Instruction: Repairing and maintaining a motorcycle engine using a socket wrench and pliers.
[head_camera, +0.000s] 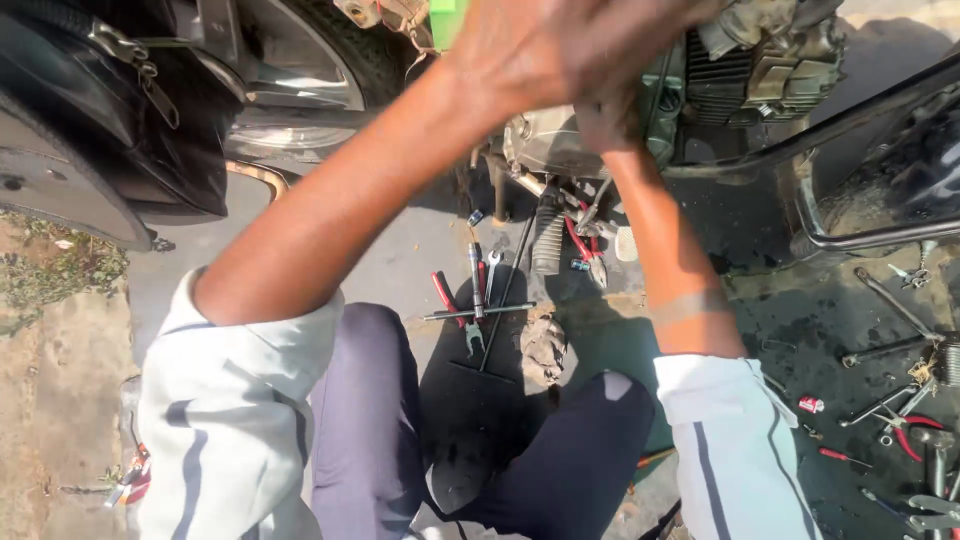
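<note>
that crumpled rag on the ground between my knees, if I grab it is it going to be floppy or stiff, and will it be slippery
The crumpled rag looks like soft cloth bunched in folds, so it would probably go limp and sag when lifted. It seems light for its size. It looks stained and lies on dark, oily-looking ground near the red-handled pliers, so it may feel greasy; unlikely to roll.

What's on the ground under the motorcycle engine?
Under the grey finned motorcycle engine lie red-handled pliers, a black ribbed footpeg and silver spanners. Both hands cover the engine's left side.
</note>
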